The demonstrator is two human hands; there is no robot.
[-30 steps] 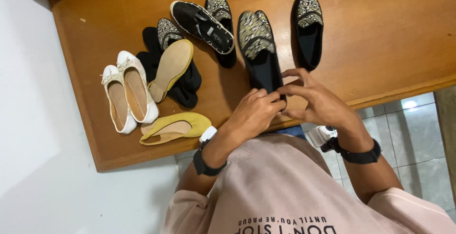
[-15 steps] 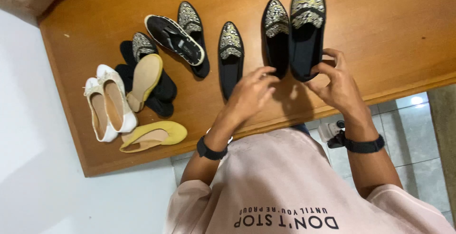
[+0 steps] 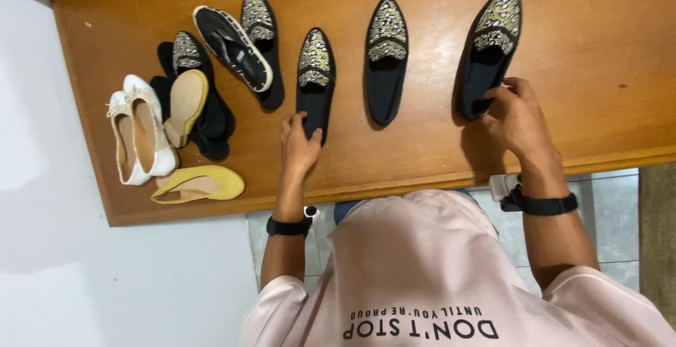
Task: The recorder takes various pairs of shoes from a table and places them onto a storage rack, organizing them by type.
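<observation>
The shoes are spreading apart now: the right hand (image 3: 517, 114) has carried one black beaded slipper (image 3: 489, 51) away to the right, fingers pinching its heel. The left hand (image 3: 299, 143) is resting flat, fingers loose, on the heel of another slipper (image 3: 315, 79) on the wooden platform (image 3: 598, 51).

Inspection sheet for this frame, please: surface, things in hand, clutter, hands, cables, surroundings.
Surface: brown wooden platform, bare at right.
Things in hand: black slipper under left fingertips; black slipper held at its heel; a third black slipper lies apart between them.
Clutter: heap of black shoes, white flats, yellow flat at left.
Hands: left hand resting open; right hand, grip closed on the heel.
Cables: nothing seen.
Surroundings: white wall, tiled floor.
</observation>
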